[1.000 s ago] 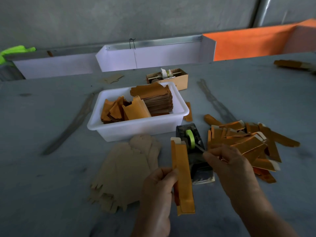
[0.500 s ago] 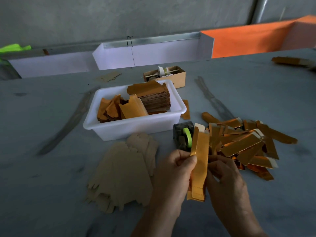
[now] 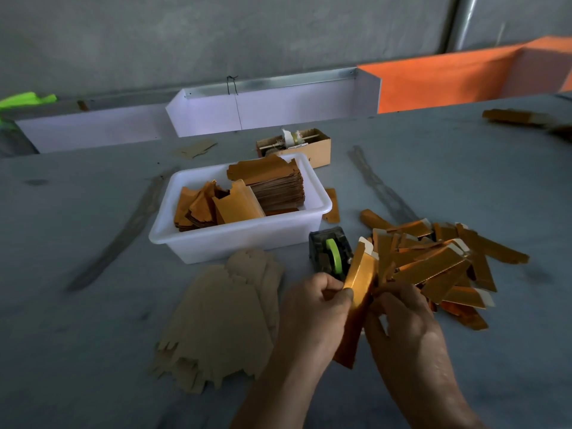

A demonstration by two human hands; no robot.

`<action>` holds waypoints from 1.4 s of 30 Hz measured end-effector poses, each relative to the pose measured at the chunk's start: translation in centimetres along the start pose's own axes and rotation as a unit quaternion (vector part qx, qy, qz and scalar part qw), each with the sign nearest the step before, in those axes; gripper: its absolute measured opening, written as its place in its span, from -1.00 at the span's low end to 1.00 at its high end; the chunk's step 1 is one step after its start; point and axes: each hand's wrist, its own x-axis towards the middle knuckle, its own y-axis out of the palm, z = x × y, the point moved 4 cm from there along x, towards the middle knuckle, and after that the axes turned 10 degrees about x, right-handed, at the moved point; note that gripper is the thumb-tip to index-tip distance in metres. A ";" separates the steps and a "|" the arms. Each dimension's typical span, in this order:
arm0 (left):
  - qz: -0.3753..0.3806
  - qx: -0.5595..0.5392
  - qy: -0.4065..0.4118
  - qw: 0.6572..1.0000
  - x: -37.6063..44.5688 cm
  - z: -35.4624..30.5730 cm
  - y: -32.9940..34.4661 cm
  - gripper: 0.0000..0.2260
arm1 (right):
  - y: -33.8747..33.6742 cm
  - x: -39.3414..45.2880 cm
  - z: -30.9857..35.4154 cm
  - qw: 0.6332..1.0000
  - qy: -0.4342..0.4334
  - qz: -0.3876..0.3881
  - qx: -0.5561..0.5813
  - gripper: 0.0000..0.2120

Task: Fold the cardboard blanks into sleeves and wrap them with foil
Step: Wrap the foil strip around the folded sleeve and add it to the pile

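Table point(image 3: 93, 305) view shifted slightly; white tub point(image 3: 312, 193) at 12 o'clock, pile of finished sleeves point(image 3: 445, 261) at 2 o'clock, both unmoved; foil-wrapped sleeve point(image 3: 360, 278) now tilted toward pile, edge-on, likely being closed; left hand point(image 3: 312, 308) pinches its top; right hand point(image 3: 402, 323) grips it, having left tape dispenser point(image 3: 331, 252) at 12 o'clock

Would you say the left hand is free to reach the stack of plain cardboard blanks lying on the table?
Probably not yet: the left hand grips the foil-wrapped sleeve together with the right hand. The blanks lie uncovered beside it, with nothing between.
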 end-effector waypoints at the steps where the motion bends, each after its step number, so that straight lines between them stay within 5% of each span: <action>1: 0.007 -0.012 -0.004 1.000 0.0 0.0 0.0 -0.93 | -0.6 -0.1 0.0 1.000 -0.003 -0.008 0.018 -0.96; 4: 0.037 -0.081 -0.030 0.996 -0.5 0.2 -0.1 -0.93 | -2.6 -0.1 0.0 0.990 0.025 -0.007 0.136 -0.88; 7: 0.059 -0.144 -0.049 0.987 -1.4 0.6 -0.3 -0.90 | -3.8 -0.1 0.3 0.919 0.128 0.074 0.364 -0.82; 9: 0.069 -0.153 -0.048 0.985 -2.1 0.7 -0.3 -0.89 | -4.2 -0.2 0.9 0.907 0.117 0.128 0.383 -0.82; 15: 0.101 -0.196 -0.060 0.973 -3.1 0.4 -0.8 -0.90 | -4.0 0.0 1.8 0.923 0.057 0.186 0.331 -0.74; 34: 0.166 -0.256 -0.060 0.950 -4.1 -0.3 -1.2 -0.90 | -4.1 0.6 2.8 0.973 0.016 0.156 0.170 -0.76; 42: 0.053 -0.180 -0.006 0.982 -4.4 0.1 -1.0 -0.82 | -4.0 0.3 3.5 0.987 0.024 0.138 0.081 -0.77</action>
